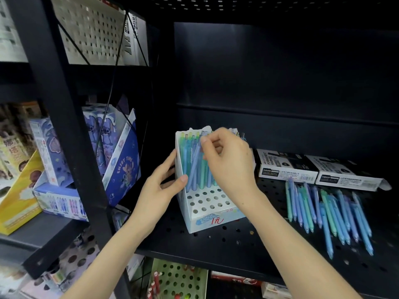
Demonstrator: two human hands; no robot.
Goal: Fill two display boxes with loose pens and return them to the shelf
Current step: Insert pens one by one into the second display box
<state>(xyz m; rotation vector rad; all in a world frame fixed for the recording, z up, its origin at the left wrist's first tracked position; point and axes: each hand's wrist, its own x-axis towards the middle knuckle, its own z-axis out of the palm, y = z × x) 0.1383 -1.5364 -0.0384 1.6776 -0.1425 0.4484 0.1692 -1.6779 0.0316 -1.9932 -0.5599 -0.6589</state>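
White cardboard walls frame the display box [213, 200], which stands on the black perforated metal shelf [226, 247] directly before you. Its holed insert is bare at the front, and upright blue, teal and green pens [203, 173] pack the back rows. Your right hand [231, 162] reaches over the box from the right, thumb and forefinger pinched on the top end of a lilac-blue pen [194, 167] that leans across the upright ones. Your left hand [157, 186] grips the box's left wall, thumb on the inner face and fingers on the outside. To the right, apart from the box, a loose heap of slim pastel pens [328, 214] lies flat on the shelf. Behind the heap, two flat black-and-white permanent marker cartons [287, 167] lie side by side.
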